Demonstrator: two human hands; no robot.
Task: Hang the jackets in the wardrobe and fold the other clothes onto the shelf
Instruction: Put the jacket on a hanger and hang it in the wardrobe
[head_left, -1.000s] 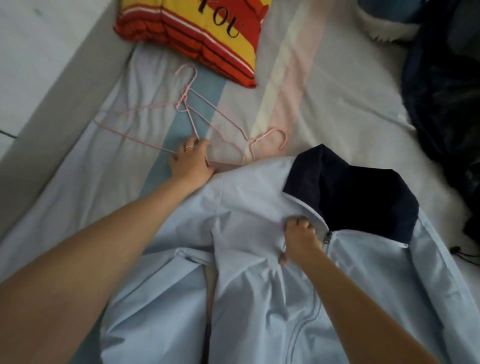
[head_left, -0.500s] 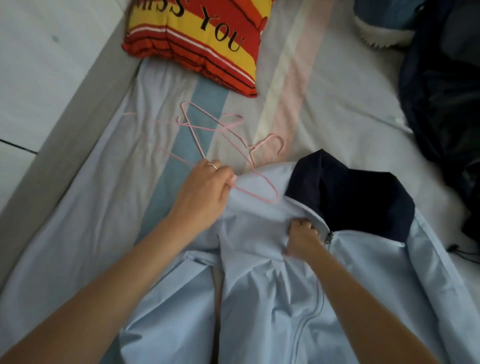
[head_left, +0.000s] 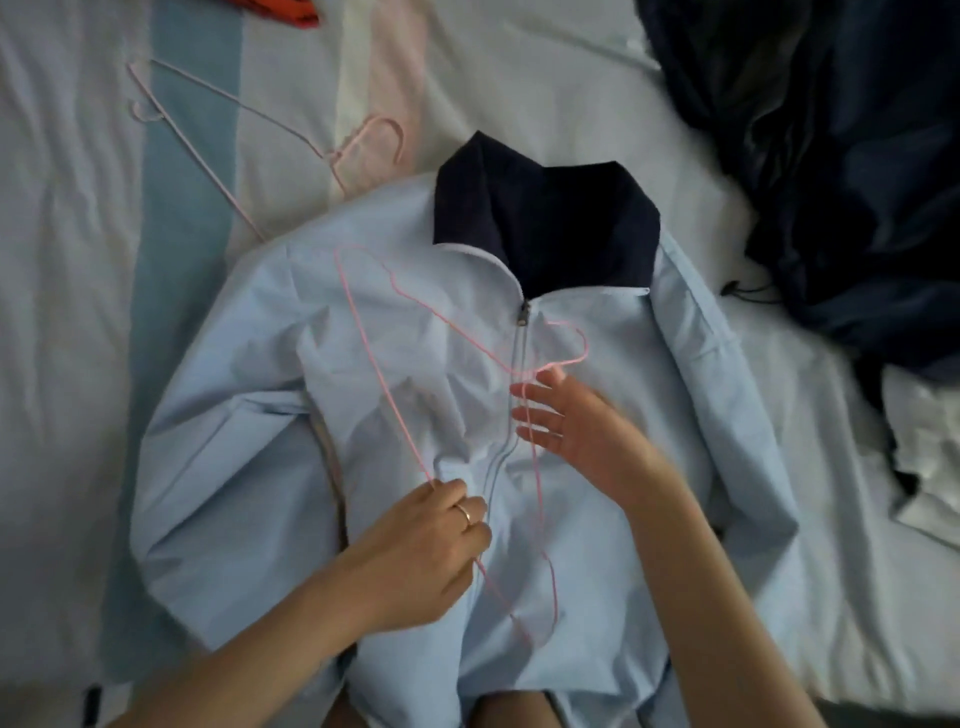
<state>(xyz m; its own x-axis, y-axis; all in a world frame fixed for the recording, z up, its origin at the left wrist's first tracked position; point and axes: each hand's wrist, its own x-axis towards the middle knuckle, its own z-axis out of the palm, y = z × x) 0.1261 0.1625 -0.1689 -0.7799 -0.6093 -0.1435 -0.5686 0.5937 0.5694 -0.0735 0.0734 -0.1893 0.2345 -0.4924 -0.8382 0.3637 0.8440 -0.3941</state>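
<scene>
- A bed (head_left: 62, 312) fills the view. Its sheet is pale and creased, with light blue, cream and pink stripes running from the near side towards the far side on its left half.
- On the far-left part of the bed, a pale pink wire hanger (head_left: 332, 156) lies flat across the stripes. Its lower end touches the jacket's shoulder.
- At the far edge of the view, a corner of a red-orange cushion (head_left: 291, 8) just shows.
- A light blue jacket (head_left: 249, 415) lies front up in the middle of the bed. It is zipped closed, its sleeves are spread to either side, and its hem is towards the near side.
- The left hand (head_left: 431, 545), which wears a ring (head_left: 466, 515), has its fingers curled round the long bar of a brighter pink hanger (head_left: 383, 374) and holds it over the jacket's chest.
- The jacket's dark navy collar (head_left: 571, 228) points towards the far side, with the zip pull (head_left: 523, 314) just below it.
- The right hand (head_left: 576, 426) is released, with straight, spread fingers, just right of the zip. The held hanger's hook sits just beyond its fingertips and a wire crosses them, though I cannot tell whether they touch.
- A heap of dark navy clothes (head_left: 841, 156) lies along the right side of the bed.
- A crumpled white cloth (head_left: 930, 441) lies at its near end.
</scene>
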